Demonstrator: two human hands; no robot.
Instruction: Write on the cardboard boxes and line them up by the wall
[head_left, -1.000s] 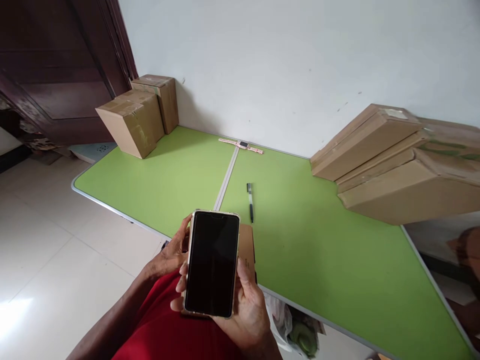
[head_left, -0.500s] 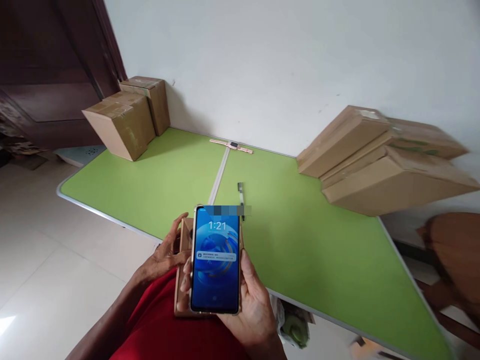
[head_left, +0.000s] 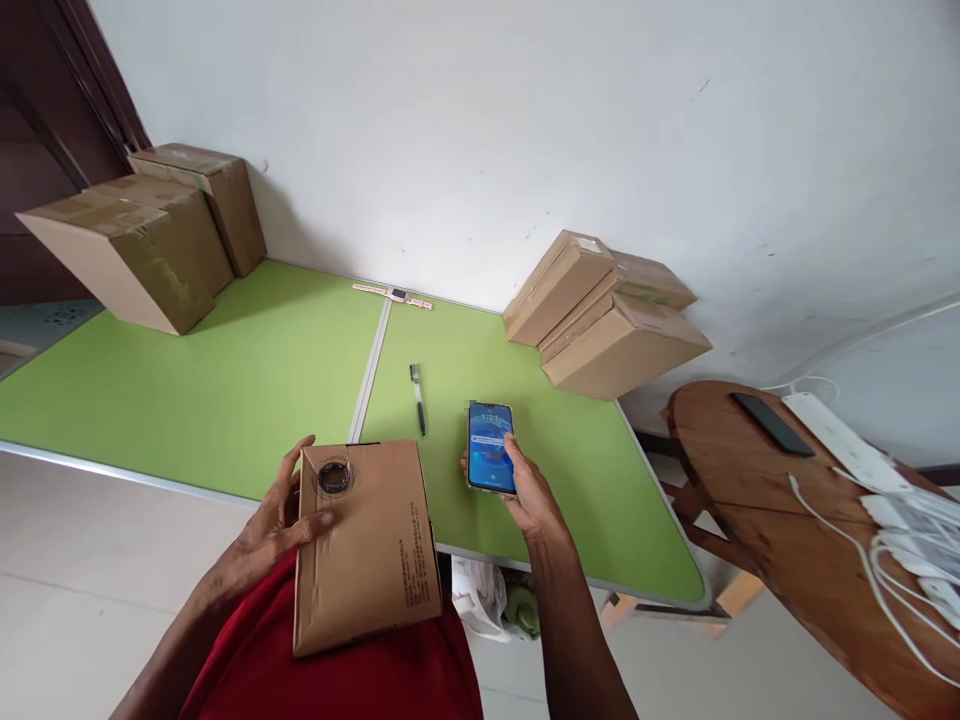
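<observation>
- The left hand [head_left: 274, 525] is holding a flat carton [head_left: 367, 545] by its left edge. The grip is closed on it, with the thumb lying across the top face and the fingers curling round the far corner.
- The flat carton is lying face up over the person's lap, on a red garment [head_left: 337, 680]. Its far end is reaching over the near edge of the green worktop [head_left: 247, 380].
- A dark round mark [head_left: 334, 477] is showing on the carton's top face, just beside the thumb, and small print is running along its right side.
- The right hand [head_left: 525, 490] is reaching out over the worktop, and its grip is closed round the lower end of a phone [head_left: 491, 447].
- The phone is facing up with its blue screen glowing, to the right of the carton and apart from it. Whether it is resting on the worktop or hanging just above it I cannot tell.
- A black pen [head_left: 417, 398] is lying on the worktop between the carton and the phone, a little farther back.
- A pink watch [head_left: 394, 294] is lying flat at the far edge by the wall.
- Brown boxes [head_left: 127, 250] are standing at the far left corner, and a stack of flat boxes [head_left: 607, 320] is leaning at the far right.
- A round wooden table [head_left: 750, 490] is standing to the right, carrying a dark handset [head_left: 772, 423] and a white power strip [head_left: 832, 430] with trailing cables.
</observation>
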